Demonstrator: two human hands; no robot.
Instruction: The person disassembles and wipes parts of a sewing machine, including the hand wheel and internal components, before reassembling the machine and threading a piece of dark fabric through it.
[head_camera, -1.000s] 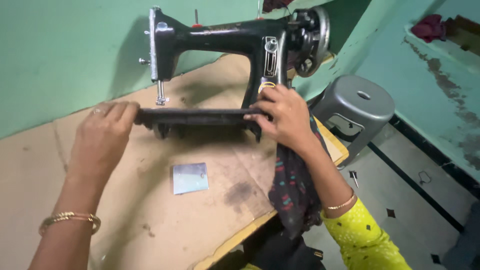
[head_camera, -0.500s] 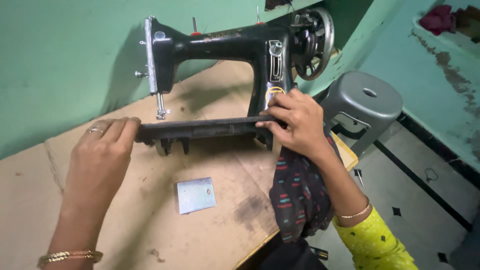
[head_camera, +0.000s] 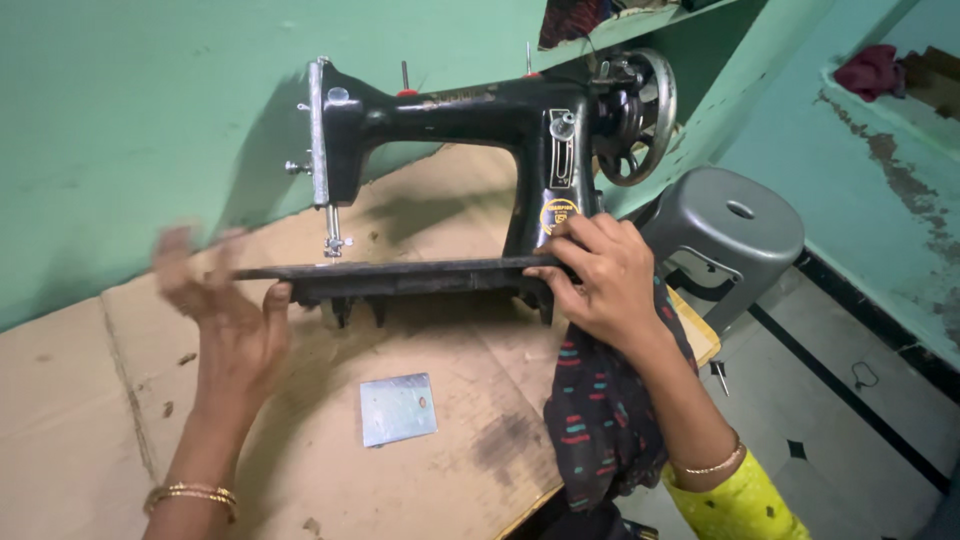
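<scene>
Your right hand (head_camera: 600, 285) grips the black sewing machine (head_camera: 460, 180), lifted off the tabletop (head_camera: 90, 400), beneath its round yellow badge (head_camera: 558, 213). Your left hand (head_camera: 225, 310), gripping before, now opens beside its base.

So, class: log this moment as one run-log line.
left hand: open, at base end | right hand: gripping sewing machine base | metal plate: on table
</scene>
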